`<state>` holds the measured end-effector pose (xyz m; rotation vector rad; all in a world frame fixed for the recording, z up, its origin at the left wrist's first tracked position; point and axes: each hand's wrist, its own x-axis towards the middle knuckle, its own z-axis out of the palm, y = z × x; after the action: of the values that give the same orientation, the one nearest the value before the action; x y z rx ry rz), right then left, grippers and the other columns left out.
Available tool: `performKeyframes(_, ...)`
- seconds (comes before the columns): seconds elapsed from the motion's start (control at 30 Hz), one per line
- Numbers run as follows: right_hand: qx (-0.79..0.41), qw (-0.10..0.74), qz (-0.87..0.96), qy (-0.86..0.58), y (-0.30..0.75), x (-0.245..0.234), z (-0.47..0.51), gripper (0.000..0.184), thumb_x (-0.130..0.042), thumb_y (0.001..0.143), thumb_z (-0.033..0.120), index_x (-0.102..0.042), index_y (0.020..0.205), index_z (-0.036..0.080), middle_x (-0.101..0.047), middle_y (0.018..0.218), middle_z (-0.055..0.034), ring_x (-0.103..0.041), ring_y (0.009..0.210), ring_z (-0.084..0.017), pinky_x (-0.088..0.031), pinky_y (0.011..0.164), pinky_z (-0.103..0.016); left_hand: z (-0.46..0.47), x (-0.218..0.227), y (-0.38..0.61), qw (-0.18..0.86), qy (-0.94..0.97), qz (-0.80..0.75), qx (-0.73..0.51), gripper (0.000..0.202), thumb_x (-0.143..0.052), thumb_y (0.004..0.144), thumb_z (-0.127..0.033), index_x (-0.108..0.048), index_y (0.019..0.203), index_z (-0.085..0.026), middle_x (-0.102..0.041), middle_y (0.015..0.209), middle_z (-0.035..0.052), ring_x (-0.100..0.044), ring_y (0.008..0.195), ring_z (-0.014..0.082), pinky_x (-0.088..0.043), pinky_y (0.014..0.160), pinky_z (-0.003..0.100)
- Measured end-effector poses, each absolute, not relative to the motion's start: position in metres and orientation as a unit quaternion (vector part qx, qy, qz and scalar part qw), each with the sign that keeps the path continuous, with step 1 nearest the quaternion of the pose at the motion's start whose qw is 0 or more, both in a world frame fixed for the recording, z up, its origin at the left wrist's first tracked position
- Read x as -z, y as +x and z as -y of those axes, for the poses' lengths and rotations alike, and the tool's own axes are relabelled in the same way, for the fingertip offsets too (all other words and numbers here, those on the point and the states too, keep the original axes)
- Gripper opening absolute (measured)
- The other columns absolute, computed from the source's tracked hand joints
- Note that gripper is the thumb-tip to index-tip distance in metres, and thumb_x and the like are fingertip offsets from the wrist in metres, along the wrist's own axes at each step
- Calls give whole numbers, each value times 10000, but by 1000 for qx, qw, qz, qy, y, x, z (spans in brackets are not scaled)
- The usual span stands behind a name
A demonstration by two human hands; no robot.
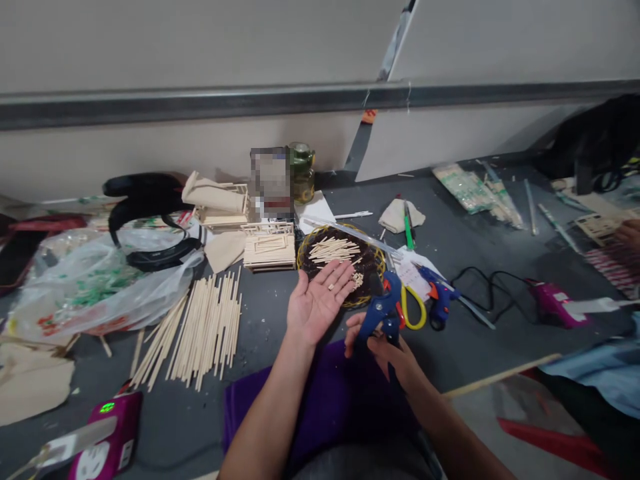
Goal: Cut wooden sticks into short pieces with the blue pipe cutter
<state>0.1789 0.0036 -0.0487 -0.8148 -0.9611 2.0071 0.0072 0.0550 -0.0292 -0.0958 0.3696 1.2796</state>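
Observation:
My left hand (320, 300) lies palm up with its fingers stretched out, a tiny cut piece of wood (331, 287) resting on it. Beside it, my right hand (383, 347) is closed round a blue hand cutter (379, 308). Just beyond both hands, a dark woven basket with a yellow rim (309, 235) holds a pile of short wooden sticks (334, 249) and a small heap of tiny cut bits (357, 280). Yellow-handled scissors (414, 308) lie right of the cutter, near a blue glue gun (441, 297). Purple cloth (330, 393) shows under my forearms.
Long wooden sticks (207, 327) are spread on the left, below a small stick-built model (270, 247). Further left are a plastic bag (105, 287), black headphones (150, 220) and a purple device (113, 433). Another purple device (557, 303) and a person's hand (627, 233) appear at right.

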Motion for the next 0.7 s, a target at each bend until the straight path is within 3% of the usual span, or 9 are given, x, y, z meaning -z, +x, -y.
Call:
performKeyframes(0.27,-763,368,379,-372,180,68,14,219,-615,878,286,-629,1085,215,-686,871,-27,-652,778,-194,-484,829,-370,-54,24,12,736,55,-261,-622,714,-183,965,-604,-609,1247,-105,-505,1452,139,-339,1433,212,-247,1184,319)
performKeyframes(0.47,-780,390,341,-351,181,79,15,257,-621,869,304,-614,1107,206,-684,884,-41,-658,765,-199,-507,813,-382,-53,27,23,675,230,-295,-636,716,-140,939,-649,-635,1252,-236,-455,1505,1,-248,1471,160,-112,1227,308)
performKeyframes(0.7,-790,405,323,-328,183,83,15,299,-649,840,343,-608,1101,201,-683,879,-47,-661,760,-195,-509,764,-350,-56,34,15,594,326,-359,-642,658,-248,915,-688,-627,1238,-258,-507,1462,42,-374,1413,206,-216,1203,383)
